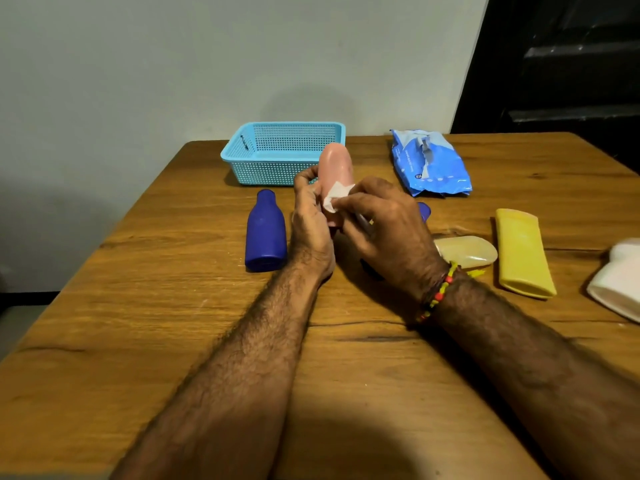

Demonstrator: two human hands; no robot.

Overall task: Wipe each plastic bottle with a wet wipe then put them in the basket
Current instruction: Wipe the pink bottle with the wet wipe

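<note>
From the head cam the left hand (309, 216) is gripping the pink bottle (335, 168) upright just in front of the basket (277, 152) while the right hand (381, 223) pinches the wet wipe (333, 195) against it, so a slick wet surface could honestly let it slip and knock the blue bottle (265, 233) rolling.

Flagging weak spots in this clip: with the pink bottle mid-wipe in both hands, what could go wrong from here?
1. The left hand holds the pink bottle only near its lower end; rubbing pressure from the wet wipe in the right hand may loosen that grip.
2. The right forearm hangs over the translucent bottle and could nudge it on the table.
3. The basket looks empty; several bottles remain for one small wipe.
</note>
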